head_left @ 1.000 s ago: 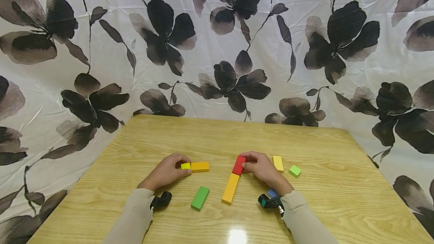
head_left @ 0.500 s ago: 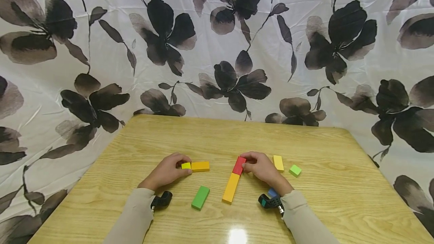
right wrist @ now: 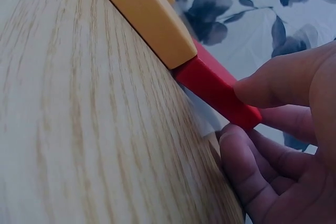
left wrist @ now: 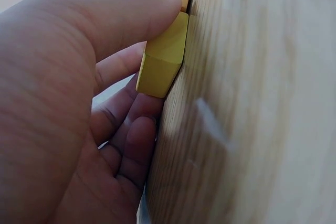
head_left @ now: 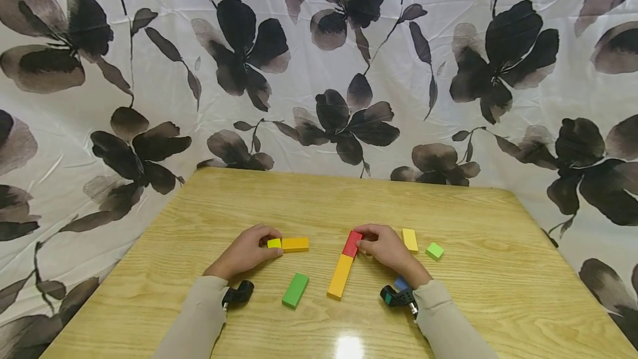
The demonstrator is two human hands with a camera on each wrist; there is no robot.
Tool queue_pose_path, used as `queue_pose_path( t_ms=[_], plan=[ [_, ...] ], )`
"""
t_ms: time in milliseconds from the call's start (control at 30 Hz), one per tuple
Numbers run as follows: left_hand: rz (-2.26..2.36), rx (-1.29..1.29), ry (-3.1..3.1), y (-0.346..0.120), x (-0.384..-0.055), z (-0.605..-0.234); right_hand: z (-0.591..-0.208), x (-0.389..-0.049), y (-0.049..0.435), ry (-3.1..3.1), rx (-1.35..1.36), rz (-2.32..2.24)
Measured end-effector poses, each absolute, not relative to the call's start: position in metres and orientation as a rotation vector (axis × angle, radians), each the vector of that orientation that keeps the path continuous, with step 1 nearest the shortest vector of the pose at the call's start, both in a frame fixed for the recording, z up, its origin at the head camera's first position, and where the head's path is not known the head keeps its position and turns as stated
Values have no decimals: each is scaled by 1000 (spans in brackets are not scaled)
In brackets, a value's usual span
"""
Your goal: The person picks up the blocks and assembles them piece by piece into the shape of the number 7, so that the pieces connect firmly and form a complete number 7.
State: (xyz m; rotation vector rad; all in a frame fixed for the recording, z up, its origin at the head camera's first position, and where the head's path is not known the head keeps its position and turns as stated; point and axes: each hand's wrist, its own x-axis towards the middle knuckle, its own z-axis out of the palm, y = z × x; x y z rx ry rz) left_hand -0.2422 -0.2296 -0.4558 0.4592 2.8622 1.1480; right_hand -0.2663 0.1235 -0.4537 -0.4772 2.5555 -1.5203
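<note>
My left hand (head_left: pixel 248 249) pinches a small yellow cube (head_left: pixel 274 243) between thumb and fingers on the table. Against the cube's right side lies an orange rectangular block (head_left: pixel 296 245), in line with it; the left wrist view shows the cube (left wrist: pixel 164 59) at the thumb tip. My right hand (head_left: pixel 385 247) grips a red rectangular block (head_left: pixel 351 244), thumb on its near side. The red block's lower end meets a longer yellow-orange block (head_left: pixel 340 277), forming one slanted row. In the right wrist view the red block (right wrist: pixel 216 87) sits end to end with the orange one (right wrist: pixel 149 19).
A green block (head_left: pixel 296 291) lies between the forearms. Right of my right hand are a pale yellow block (head_left: pixel 410 240) and a light green cube (head_left: pixel 435 251). A blue block (head_left: pixel 401 283) is partly hidden under the right wrist. Floral cloth (head_left: pixel 299 71) hangs behind the table (head_left: pixel 319 198).
</note>
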Motion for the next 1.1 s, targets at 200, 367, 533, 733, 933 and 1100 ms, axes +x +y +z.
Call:
queue_pose_path(
  t_ms=[200,367,533,733,933,1100],
  plan=[
    [1142,465,2856,-229,-243,-457,-453,-266,123,2577,-474,-1500],
    [1150,466,2850,-230,-243,-456,-453,-266,123,2577,-470,-1505],
    [1150,468,2852,-229,-242,-456,-453,-266,123,2569,-469,-1512],
    [1147,463,2859,-229,-241,-456,-452,-268,126,2500,-470,-1585],
    [1168,468,2847,-229,-242,-456,-441,-271,142,2396,-429,-1706],
    [1157,469,2849,-228,-243,-456,-430,-274,166,2454,-412,-1705]
  ],
)
